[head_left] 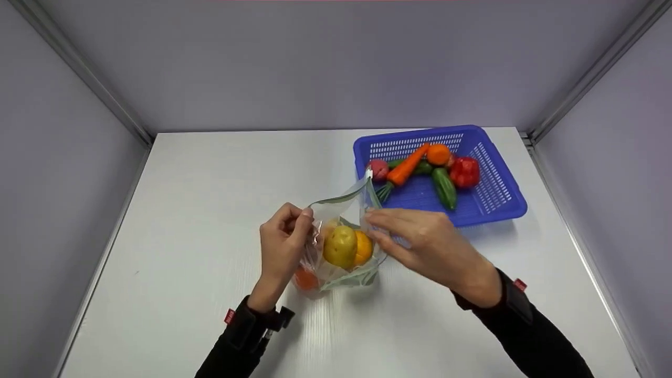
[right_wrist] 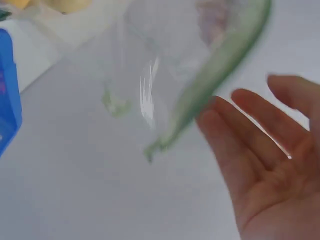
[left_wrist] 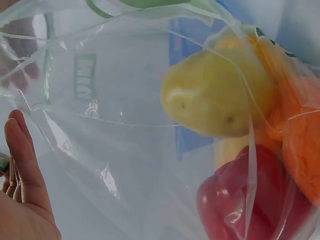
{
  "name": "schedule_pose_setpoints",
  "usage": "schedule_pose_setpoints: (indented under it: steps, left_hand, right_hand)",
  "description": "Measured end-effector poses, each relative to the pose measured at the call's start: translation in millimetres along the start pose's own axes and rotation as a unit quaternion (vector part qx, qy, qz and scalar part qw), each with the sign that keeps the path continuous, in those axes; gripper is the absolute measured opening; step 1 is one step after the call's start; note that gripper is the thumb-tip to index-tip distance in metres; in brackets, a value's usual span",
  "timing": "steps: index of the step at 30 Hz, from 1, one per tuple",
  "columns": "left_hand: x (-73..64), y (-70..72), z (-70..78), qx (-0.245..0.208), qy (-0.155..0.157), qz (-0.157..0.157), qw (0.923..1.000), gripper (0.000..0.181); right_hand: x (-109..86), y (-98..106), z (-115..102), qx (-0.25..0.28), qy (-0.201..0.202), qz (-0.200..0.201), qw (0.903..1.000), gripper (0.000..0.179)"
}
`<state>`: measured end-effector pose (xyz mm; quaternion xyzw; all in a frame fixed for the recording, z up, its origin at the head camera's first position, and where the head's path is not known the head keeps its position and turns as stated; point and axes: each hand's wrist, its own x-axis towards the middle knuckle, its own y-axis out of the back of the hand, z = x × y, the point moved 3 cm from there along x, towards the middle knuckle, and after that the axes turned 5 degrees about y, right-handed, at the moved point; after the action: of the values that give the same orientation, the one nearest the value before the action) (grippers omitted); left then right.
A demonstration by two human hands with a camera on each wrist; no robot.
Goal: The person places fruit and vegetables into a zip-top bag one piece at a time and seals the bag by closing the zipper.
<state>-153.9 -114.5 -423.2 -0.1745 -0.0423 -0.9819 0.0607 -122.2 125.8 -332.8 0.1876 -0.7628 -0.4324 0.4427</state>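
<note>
A clear plastic zip bag (head_left: 346, 281) with a green strip along its mouth stands in the middle of the table, its mouth parted. Inside it show a yellow potato (head_left: 340, 247), an orange fruit (head_left: 363, 248) and a red bell pepper (left_wrist: 250, 195); a rounded orange item (head_left: 306, 278) lies low on the left. My left hand (head_left: 281, 241) pinches the left side of the bag's mouth between thumb and fingers. At the opposite side is my right hand (head_left: 425, 239), fingers stretched out, fingertips right at the green strip (right_wrist: 215, 75).
Behind and to the right stands a blue plastic basket (head_left: 499, 210). In it lie a carrot (head_left: 407, 168), an orange (head_left: 438, 154), a red bell pepper (head_left: 465, 172), a cucumber (head_left: 444, 189) and a pinkish round item (head_left: 378, 169). Grey panels (head_left: 336, 68) enclose the white table (head_left: 210, 210).
</note>
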Motion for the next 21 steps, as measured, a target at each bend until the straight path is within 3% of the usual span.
schedule_pose_setpoints:
  steps: [2,5,9,16,21]
  left_hand:
    - [0.2,-0.6,0.0,-0.003,0.003,-0.003,1.0000,0.023]
    - [-0.6,-1.3,-1.8,-0.012,0.012,-0.006,0.9998,0.023]
    - [-1.9,-1.2,-4.5,-0.028,0.027,-0.005,0.9992,0.023]
    - [-2.1,-0.6,-6.1,-0.029,0.031,-0.007,0.9991,0.024]
    - [-4.0,-1.7,-8.7,-0.034,0.035,-0.014,0.9987,0.025]
  right_hand:
    - [-12.9,15,13,-0.003,-0.023,0.043,0.9988,0.027]
    - [-32.5,32,43,-0.047,-0.076,0.086,0.9922,0.020]
    - [-55.0,45,91,-0.107,-0.159,0.097,0.9766,0.015]
    - [-85.6,56,162,-0.173,-0.280,0.036,0.9435,0.024]
    - [-98.6,54,195,-0.179,-0.330,-0.016,0.9268,0.030]
